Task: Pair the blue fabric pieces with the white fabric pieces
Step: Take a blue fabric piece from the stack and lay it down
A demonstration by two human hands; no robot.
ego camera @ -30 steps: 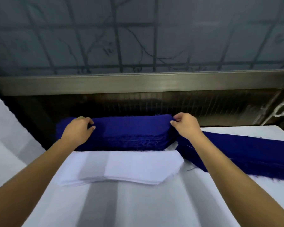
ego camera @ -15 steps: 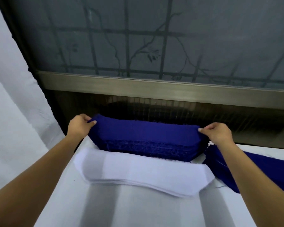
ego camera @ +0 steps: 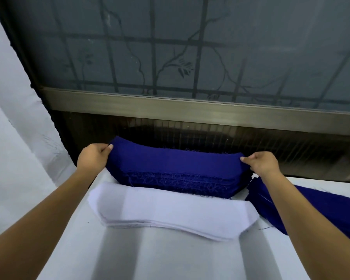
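**Blue stack (ego camera: 176, 168) held at both ends**

Blue cloth, many layers, frayed threads along the near edge, at the far side of the counter (ego camera: 170, 257), just before the dark grille (ego camera: 251, 142) under the window (ego camera: 170, 57). Pinched at the left end by the left grip (ego camera: 93, 158), thumb on top, other fingers curled round the edge. Pinched at the right end by the right grip (ego camera: 261, 164) in the same way, thumb on the top layer. Both ends bent a little upward, middle lower; not clear whether resting on the counter or just above it.

Just in front, nearer to the person: white stack (ego camera: 170, 213), thinner, flat on the counter, long shape with cut corners, far edge touching or going under the near edge of the blue stack. Between the two forearms.

To the right, under the right forearm: second blue pile (ego camera: 315, 209), flat, long, reaching to the right border of the view, left end just beside the right ends of both stacks.

Behind all: metal frame (ego camera: 190, 110), frosted glass with bars and a branch pattern. White counter surface, pale grey bands across it.
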